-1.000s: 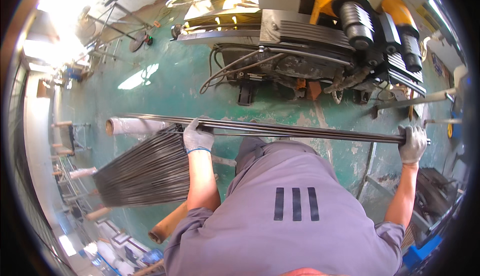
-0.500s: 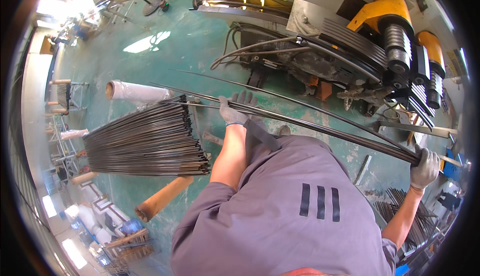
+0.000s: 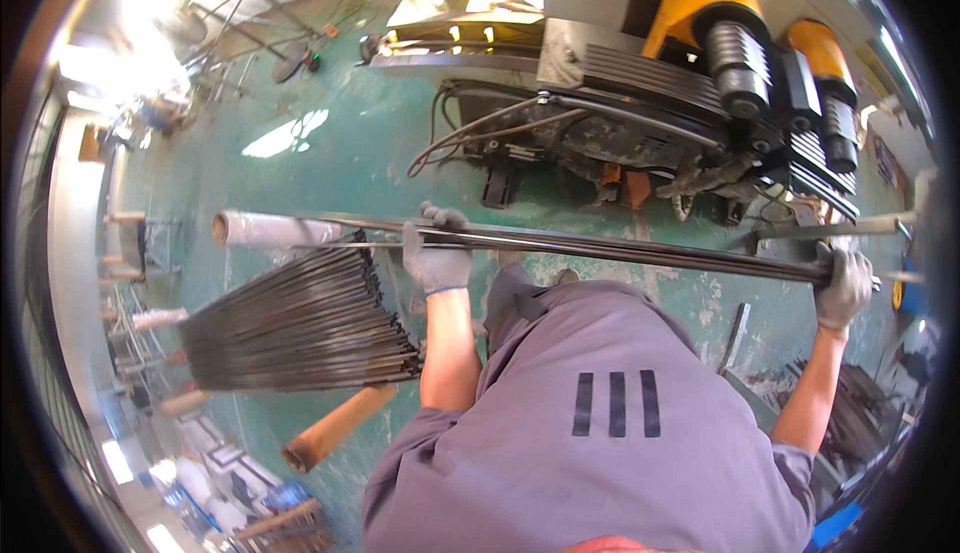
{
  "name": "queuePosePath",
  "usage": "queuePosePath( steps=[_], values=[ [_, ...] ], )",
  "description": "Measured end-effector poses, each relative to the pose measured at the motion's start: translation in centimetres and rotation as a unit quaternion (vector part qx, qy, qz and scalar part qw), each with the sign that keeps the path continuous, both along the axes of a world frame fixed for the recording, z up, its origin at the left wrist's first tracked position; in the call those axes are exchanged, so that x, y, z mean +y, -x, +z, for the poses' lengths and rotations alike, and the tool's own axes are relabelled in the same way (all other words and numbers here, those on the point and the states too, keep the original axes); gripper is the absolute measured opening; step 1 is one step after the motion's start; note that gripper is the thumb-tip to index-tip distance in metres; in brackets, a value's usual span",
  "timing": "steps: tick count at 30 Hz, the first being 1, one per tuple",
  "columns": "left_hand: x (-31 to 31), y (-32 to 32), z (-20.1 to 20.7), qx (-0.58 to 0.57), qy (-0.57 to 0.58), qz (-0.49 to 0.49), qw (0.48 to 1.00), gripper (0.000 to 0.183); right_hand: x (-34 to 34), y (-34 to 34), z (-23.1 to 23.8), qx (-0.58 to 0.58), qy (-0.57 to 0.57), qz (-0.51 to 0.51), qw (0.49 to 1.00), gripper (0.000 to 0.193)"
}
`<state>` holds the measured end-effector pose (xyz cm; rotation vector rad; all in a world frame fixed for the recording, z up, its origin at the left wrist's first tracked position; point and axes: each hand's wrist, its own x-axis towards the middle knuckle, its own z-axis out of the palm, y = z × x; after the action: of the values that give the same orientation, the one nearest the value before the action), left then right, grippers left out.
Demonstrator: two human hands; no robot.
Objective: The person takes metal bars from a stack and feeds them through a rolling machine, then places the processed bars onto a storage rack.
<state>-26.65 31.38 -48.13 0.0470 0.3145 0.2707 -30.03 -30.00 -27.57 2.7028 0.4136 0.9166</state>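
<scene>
A bundle of long, thin metal rods (image 3: 640, 253) stretches almost level across the front of my body. My left hand (image 3: 438, 251), in a grey glove, is closed round the bundle toward its left part. Near the right end, my gloved right hand (image 3: 845, 288) grips the same rods, whose tips poke out just past it. Left of my left arm lies a big fanned stack of similar dark rods (image 3: 300, 323). The far left ends of the held rods are blurred and pass above that stack.
Ahead on the right stands a machine with yellow-topped cylinders (image 3: 735, 38) and a loop of hose (image 3: 470, 133). A wrapped roll (image 3: 270, 230) and a brown tube (image 3: 335, 428) lie by the stack. More rods (image 3: 860, 403) are at the lower right.
The held rods have gone from slanting down rightward and splayed to nearly level and bunched together. My left hand has moved left and my right hand has risen. The view has shifted somewhat.
</scene>
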Motion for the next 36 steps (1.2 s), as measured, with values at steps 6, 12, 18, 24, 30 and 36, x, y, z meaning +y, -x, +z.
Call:
queuePosePath(
  steps=[6,12,18,24,30,36],
  values=[
    [-2.0,0.9,6.7,0.005,-0.083,-0.08,0.993,0.023,-8.4,1.3,-4.8,0.057,-0.066,-0.068,0.994,0.017],
    [3.1,0.7,13.2,-0.02,-0.138,-0.023,0.99,0.019,-18.4,2.2,-6.8,0.057,-0.095,-0.184,0.977,0.01],
    [4.6,-0.9,22.6,-0.172,-0.091,-0.065,0.979,0.01,-25.1,4.4,-14.7,-0.081,-0.432,-0.432,0.787,0.021],
    [-0.1,-4.6,22.2,-0.105,-0.195,-0.08,0.972,0.015,6.6,-0.9,-12.2,0.049,-0.982,0.132,0.122,0.069],
    [0.5,-10.3,20.3,-0.093,-0.29,-0.16,0.939,0.024,16.8,-6.6,-11.9,0.002,-0.997,0.029,0.077,0.031],
    [12.8,-16.5,20.7,-0.146,-0.273,-0.125,0.943,0.043,15.7,-8.6,-10.2,-0.11,-0.979,-0.005,0.17,0.027]
  ],
)
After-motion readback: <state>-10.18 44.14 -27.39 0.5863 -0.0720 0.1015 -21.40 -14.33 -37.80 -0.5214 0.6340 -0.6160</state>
